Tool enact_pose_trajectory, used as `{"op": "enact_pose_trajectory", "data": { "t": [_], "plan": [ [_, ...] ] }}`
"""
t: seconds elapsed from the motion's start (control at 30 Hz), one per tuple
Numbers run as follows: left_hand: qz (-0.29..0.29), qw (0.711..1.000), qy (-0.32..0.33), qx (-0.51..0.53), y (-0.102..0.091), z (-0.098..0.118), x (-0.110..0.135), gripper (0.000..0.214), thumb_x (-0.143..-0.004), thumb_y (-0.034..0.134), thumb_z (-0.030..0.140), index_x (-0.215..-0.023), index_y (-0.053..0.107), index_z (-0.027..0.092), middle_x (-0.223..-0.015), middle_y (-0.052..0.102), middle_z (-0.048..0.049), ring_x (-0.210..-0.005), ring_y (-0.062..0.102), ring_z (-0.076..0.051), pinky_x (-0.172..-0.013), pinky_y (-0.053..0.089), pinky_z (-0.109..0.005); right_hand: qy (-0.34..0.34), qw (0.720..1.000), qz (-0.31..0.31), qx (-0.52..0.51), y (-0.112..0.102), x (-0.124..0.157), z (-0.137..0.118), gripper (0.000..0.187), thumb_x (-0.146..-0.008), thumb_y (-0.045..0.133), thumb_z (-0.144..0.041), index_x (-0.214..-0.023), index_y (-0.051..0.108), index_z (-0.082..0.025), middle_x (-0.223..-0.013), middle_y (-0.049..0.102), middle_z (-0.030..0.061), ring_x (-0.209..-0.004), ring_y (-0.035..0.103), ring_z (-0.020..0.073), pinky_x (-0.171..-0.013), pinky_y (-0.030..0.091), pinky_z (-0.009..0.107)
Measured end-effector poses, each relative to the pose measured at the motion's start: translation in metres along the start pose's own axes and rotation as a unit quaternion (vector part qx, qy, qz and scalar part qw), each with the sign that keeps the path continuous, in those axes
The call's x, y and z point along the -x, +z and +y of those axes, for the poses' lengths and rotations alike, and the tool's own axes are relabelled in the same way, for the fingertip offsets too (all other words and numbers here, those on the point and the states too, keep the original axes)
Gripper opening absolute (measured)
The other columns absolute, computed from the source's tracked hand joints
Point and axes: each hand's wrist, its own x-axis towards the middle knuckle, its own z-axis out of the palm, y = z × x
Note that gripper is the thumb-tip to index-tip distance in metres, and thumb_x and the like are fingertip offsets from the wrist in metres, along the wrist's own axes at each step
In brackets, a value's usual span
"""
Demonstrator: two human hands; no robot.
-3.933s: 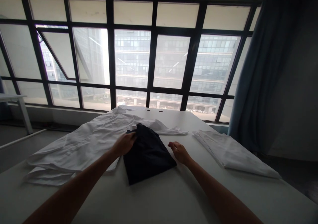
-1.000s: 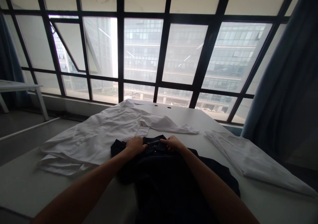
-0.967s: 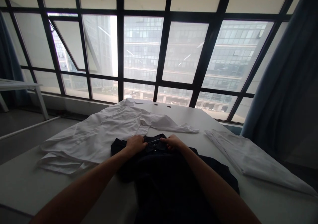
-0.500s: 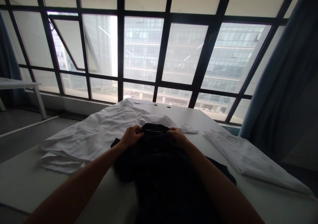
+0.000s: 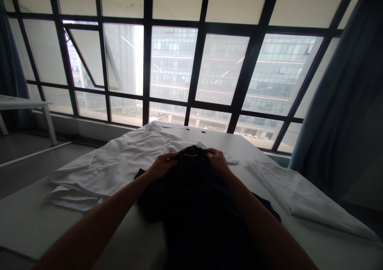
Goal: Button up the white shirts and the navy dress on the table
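A black shirt (image 5: 197, 206) lies in front of me on the white table (image 5: 143, 238), its collar end raised a little and pointing away from me. My left hand (image 5: 163, 164) pinches the collar's left side. At the collar's right side, my right hand (image 5: 218, 159) is closed on the fabric. Between the two hands a thin pale line shows inside the neck. The lower part of the shirt is too dark to make out folds. Beyond and left of it, a white shirt (image 5: 119, 162) is spread out, partly behind the black one.
A folded white cloth (image 5: 311, 198) lies along the table's right side. Behind the table stand large windows (image 5: 173, 62) with a blue curtain (image 5: 323, 114) at right. Another white table (image 5: 24, 102) is at far left.
The collar has gone from a wide, open band to a narrower, peaked shape. Both hands still hold it and have shifted slightly to the right. The view has tilted a little upward.
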Motion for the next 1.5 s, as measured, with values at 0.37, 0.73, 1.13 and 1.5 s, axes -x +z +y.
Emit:
{"op": "enact_pose_trajectory", "data": {
  "t": [0.37, 0.73, 1.13, 1.5],
  "plan": [
    [-0.018, 0.989, -0.149, 0.012, 0.001, 0.008, 0.004, 0.050, -0.065, 0.069, 0.062, -0.077, 0.062, 0.014, -0.063, 0.054, 0.0030, -0.055, 0.048, -0.010, -0.054, 0.037, -0.022, 0.031, 0.979, -0.195, 0.043, -0.007, 0.017, -0.023, 0.035, -0.069, 0.078, -0.046, -0.081, 0.065, -0.016, -0.073, 0.066, 0.0016, -0.064, 0.059, 0.0142, -0.061, 0.047, 0.027],
    [0.062, 0.877, -0.002, -0.477, -0.005, 0.019, 0.009, 0.008, -0.075, 0.056, 0.018, -0.082, 0.059, 0.019, -0.072, 0.063, -0.0017, -0.069, 0.060, -0.019, -0.063, 0.038, -0.027, -0.114, 0.904, -0.064, 0.408, 0.000, 0.014, -0.016, 0.015, -0.068, 0.058, -0.015, -0.082, 0.062, -0.017, -0.071, 0.062, 0.0018, -0.068, 0.056, 0.0166, -0.064, 0.037, 0.027],
    [-0.007, 0.995, -0.096, -0.007, -0.008, 0.007, 0.004, 0.019, -0.086, 0.058, 0.032, -0.097, 0.052, 0.018, -0.083, 0.070, -0.0044, -0.079, 0.070, -0.020, -0.069, 0.054, -0.031, 0.015, 0.922, -0.078, 0.380, 0.016, 0.024, -0.026, 0.049, -0.094, 0.037, -0.045, -0.081, 0.071, -0.012, -0.073, 0.069, 0.0144, -0.067, 0.065, 0.0225, -0.065, 0.043, 0.031],
    [-0.280, 0.856, 0.141, -0.411, 0.026, -0.008, 0.031, 0.016, -0.078, 0.071, 0.022, -0.094, 0.072, 0.021, -0.103, 0.068, -0.0051, -0.097, 0.064, -0.023, -0.088, 0.047, -0.032, -0.046, 0.849, -0.218, 0.479, 0.040, 0.042, -0.007, 0.026, -0.076, 0.068, -0.044, -0.082, 0.074, -0.019, -0.083, 0.073, 0.0065, -0.078, 0.066, 0.0203, -0.064, 0.043, 0.026]
  ]
}}
